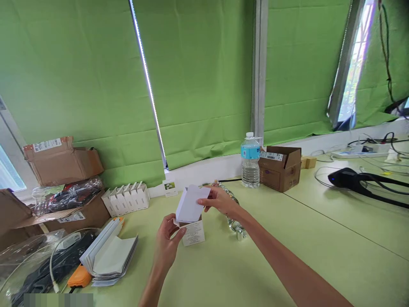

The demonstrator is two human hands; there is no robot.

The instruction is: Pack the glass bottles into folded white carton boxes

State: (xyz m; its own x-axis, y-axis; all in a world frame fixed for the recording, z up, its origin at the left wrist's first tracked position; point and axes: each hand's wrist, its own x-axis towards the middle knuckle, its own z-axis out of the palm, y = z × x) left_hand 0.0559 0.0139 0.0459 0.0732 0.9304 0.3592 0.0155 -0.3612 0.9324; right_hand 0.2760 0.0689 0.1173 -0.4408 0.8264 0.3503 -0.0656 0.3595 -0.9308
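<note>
Over the pale green table (pixel 287 238), both of my hands hold one small white cardboard box (pixel 191 215). My left hand (pixel 168 243) grips its lower left corner with thumb and fingers closed on it. My right hand (pixel 219 200) pinches the raised white flap at the top right. A printed label covers the box's front face. A clear plastic item (pixel 235 225) lies on the table just under my right wrist.
A stack of flat white box blanks (pixel 108 253) lies at the left, beside bagged black cables (pixel 41 268) and an orange tool (pixel 79 276). Behind stand folded white boxes (pixel 127 198), brown cartons (pixel 64 160), a water bottle (pixel 250 160), an open carton (pixel 281 167) and a black headset (pixel 348 178).
</note>
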